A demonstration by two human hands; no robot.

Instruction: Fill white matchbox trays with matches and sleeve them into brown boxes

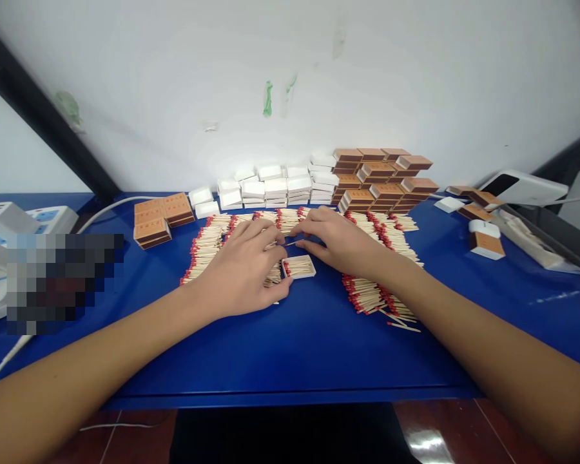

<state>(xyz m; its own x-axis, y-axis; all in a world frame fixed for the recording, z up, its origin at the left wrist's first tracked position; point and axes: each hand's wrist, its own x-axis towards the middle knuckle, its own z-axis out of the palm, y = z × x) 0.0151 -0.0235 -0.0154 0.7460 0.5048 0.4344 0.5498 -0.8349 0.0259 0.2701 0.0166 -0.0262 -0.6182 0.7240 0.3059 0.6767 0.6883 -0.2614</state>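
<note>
A small white matchbox tray [310, 273] lies on the blue table, with several red-tipped matches inside. My left hand [246, 267] is curled around the tray's left end, its thumb at the near corner and its fingers at the far side. Just beyond the tray, my right hand [338, 240] has thumb and index finger close together at a single match [292, 243]. That match reaches toward my left fingertips; whether they touch it I cannot tell. Rows of loose matches [205, 248] curve around both hands, and more matches [367, 296] lie under my right forearm.
White empty trays [265, 187] are stacked along the wall, beside a pile of brown matchbox sleeves [377, 187]. More brown boxes [162, 216] stand at left. A power strip [53, 219] sits far left; a white device [522, 187] and an earbud case [484, 227] are at right.
</note>
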